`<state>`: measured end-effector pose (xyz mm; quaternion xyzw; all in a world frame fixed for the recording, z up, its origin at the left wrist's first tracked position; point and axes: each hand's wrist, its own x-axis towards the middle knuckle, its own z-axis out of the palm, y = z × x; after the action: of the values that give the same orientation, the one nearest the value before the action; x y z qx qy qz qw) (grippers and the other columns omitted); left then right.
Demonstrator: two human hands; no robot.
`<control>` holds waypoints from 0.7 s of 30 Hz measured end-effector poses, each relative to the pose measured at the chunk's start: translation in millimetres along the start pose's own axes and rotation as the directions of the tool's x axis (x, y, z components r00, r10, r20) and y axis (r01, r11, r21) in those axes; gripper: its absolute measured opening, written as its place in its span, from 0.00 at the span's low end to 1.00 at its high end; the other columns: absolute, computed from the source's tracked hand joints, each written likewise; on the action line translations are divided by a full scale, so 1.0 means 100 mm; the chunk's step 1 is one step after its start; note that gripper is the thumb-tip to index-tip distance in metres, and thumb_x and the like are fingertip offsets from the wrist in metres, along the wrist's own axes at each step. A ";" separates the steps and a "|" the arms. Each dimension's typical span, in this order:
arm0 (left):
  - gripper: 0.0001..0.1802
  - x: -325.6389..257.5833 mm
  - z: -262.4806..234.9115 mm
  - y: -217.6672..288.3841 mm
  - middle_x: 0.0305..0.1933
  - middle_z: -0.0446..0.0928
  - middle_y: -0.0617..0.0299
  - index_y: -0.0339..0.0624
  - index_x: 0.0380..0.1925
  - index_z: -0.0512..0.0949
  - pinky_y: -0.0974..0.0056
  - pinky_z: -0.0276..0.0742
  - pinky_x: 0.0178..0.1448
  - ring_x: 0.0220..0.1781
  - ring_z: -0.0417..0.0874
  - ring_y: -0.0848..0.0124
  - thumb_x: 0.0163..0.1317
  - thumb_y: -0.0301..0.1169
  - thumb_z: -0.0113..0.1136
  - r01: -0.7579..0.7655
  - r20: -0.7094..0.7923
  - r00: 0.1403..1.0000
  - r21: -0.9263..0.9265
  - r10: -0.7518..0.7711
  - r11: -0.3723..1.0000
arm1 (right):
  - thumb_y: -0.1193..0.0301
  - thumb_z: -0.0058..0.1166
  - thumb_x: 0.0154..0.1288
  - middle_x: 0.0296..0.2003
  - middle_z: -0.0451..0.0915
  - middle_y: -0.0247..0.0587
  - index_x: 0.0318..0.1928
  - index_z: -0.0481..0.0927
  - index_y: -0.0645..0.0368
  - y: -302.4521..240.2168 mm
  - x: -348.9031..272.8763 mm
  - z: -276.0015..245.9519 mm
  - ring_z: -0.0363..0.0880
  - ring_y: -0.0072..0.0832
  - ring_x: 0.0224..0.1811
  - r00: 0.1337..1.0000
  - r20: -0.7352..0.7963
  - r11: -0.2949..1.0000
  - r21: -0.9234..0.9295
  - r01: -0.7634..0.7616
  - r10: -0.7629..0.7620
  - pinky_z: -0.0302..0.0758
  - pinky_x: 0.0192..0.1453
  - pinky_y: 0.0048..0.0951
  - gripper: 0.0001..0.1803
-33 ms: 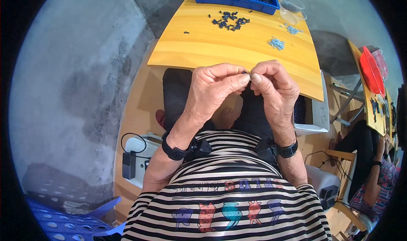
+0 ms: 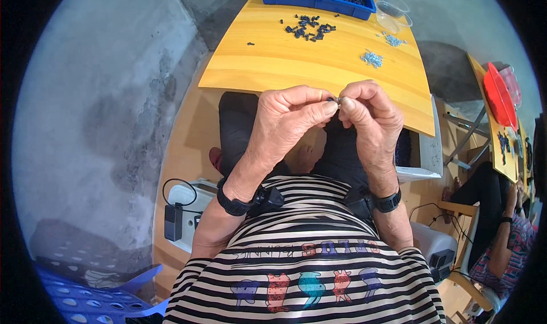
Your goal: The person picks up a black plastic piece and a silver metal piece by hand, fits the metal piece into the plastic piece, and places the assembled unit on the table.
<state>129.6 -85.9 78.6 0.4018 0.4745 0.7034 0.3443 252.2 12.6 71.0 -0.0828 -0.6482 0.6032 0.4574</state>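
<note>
both hands up in front of torso, just off near edge of table (image 2: 273, 68), over the lap. l hand (image 2: 292, 109): thumb + index pinched on a small dark bit (image 2: 330, 99). r hand (image 2: 370, 116): thumb + index pinched narrow on a tiny grey bit (image 2: 339, 100), too small to tell what kind. the two bits meet, or nearly so, betw. the tips; contact can't be confirmed.

step, as judged: fine two-hand work on small parts. to do well: keep l pinch firm as the anchor, let r tips make the small moves, line bits up end to end, push straight w/ light force. skewed push would prob. slip or flip a bit into the lap; working over the table would be safer.

pose: wrists apart, forearms angled in to a point, tips facing, other fingers curled under. elbows low, near sides.

stock: black parts (image 2: 310, 29) loose ahead, pale bits (image 2: 372, 58) piled to r.
</note>
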 end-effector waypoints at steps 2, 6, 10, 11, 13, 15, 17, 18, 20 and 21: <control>0.07 -0.01 0.02 0.04 0.28 0.79 0.61 0.31 0.34 0.81 0.72 0.76 0.35 0.29 0.79 0.76 0.54 0.22 0.64 -0.016 0.002 1.000 0.038 0.016 0.999 | 0.75 0.58 0.60 0.27 0.76 0.28 0.36 0.79 0.62 -0.02 0.03 -0.03 0.70 0.12 0.25 0.998 -0.003 0.997 0.058 -0.056 0.056 0.67 0.28 0.14 0.05; 0.08 -0.02 0.05 0.09 0.26 0.79 0.63 0.34 0.33 0.82 0.75 0.72 0.30 0.28 0.76 0.80 0.52 0.23 0.67 -0.149 0.006 0.988 0.330 0.156 0.932 | 0.73 0.58 0.61 0.26 0.76 0.27 0.36 0.79 0.61 -0.03 0.04 -0.06 0.70 0.12 0.25 0.989 0.033 0.980 0.138 -0.145 0.142 0.67 0.27 0.13 0.05; 0.08 -0.04 0.06 0.12 0.26 0.79 0.62 0.33 0.32 0.82 0.75 0.72 0.33 0.29 0.76 0.78 0.50 0.23 0.67 -0.169 0.018 0.984 0.398 0.177 0.902 | 0.73 0.58 0.61 0.26 0.76 0.27 0.36 0.79 0.61 -0.03 0.04 -0.09 0.70 0.12 0.26 0.989 0.043 0.983 0.109 -0.147 0.143 0.66 0.27 0.13 0.05; 0.08 -0.04 0.07 0.13 0.26 0.79 0.62 0.33 0.32 0.82 0.75 0.72 0.33 0.29 0.76 0.78 0.50 0.23 0.67 -0.169 0.018 0.984 0.398 0.176 0.902 | 0.74 0.58 0.61 0.26 0.76 0.28 0.35 0.79 0.61 -0.03 0.04 -0.10 0.70 0.12 0.26 0.989 0.068 0.987 0.091 -0.135 0.129 0.66 0.27 0.13 0.05; 0.08 -0.05 0.07 0.14 0.26 0.78 0.63 0.33 0.32 0.82 0.74 0.71 0.31 0.28 0.76 0.79 0.51 0.23 0.67 -0.172 0.025 0.984 0.423 0.178 0.890 | 0.75 0.58 0.60 0.26 0.76 0.28 0.35 0.79 0.61 -0.03 0.05 -0.11 0.70 0.12 0.26 0.989 0.095 0.990 0.074 -0.123 0.116 0.66 0.27 0.14 0.04; 0.08 -0.05 0.06 0.13 0.25 0.78 0.63 0.33 0.32 0.82 0.74 0.70 0.31 0.27 0.76 0.78 0.51 0.23 0.67 -0.186 0.032 0.981 0.446 0.192 0.876 | 0.76 0.60 0.58 0.27 0.75 0.28 0.33 0.80 0.62 -0.04 0.05 -0.10 0.69 0.12 0.27 0.993 0.094 0.996 -0.065 -0.064 0.070 0.67 0.28 0.14 0.03; 0.08 -0.05 0.05 0.12 0.25 0.78 0.63 0.34 0.32 0.82 0.74 0.70 0.31 0.27 0.76 0.78 0.51 0.23 0.67 -0.201 0.040 0.978 0.467 0.206 0.861 | 0.77 0.60 0.57 0.28 0.75 0.29 0.32 0.80 0.62 -0.07 0.05 -0.09 0.70 0.13 0.27 0.993 0.097 0.993 -0.103 -0.062 0.072 0.67 0.28 0.15 0.03; 0.08 -0.05 0.04 0.11 0.24 0.78 0.62 0.34 0.32 0.82 0.73 0.70 0.31 0.27 0.76 0.78 0.50 0.23 0.67 -0.217 0.051 0.974 0.485 0.220 0.847 | 0.78 0.60 0.56 0.28 0.75 0.29 0.31 0.80 0.62 -0.09 0.05 -0.09 0.70 0.13 0.28 0.992 0.100 0.988 -0.141 -0.059 0.073 0.68 0.29 0.15 0.03; 0.08 -0.05 0.03 0.11 0.24 0.78 0.62 0.34 0.32 0.82 0.73 0.70 0.30 0.26 0.76 0.78 0.50 0.23 0.68 -0.233 0.063 0.970 0.503 0.233 0.833 | 0.78 0.61 0.56 0.28 0.75 0.30 0.31 0.80 0.62 -0.09 0.06 -0.10 0.70 0.14 0.28 0.992 0.114 0.981 -0.191 -0.030 0.053 0.68 0.29 0.17 0.03; 0.08 -0.05 0.03 0.12 0.24 0.78 0.62 0.34 0.32 0.82 0.73 0.70 0.30 0.26 0.76 0.78 0.50 0.23 0.68 -0.234 0.073 0.970 0.520 0.230 0.822 | 0.78 0.61 0.55 0.27 0.75 0.30 0.31 0.80 0.62 -0.10 0.07 -0.11 0.71 0.15 0.28 0.991 0.128 0.971 -0.240 0.000 0.032 0.68 0.30 0.18 0.03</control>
<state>133.0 -93.2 89.4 0.5374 0.5946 0.5825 0.1353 259.9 22.4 81.2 -0.1028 -0.7440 0.5285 0.3957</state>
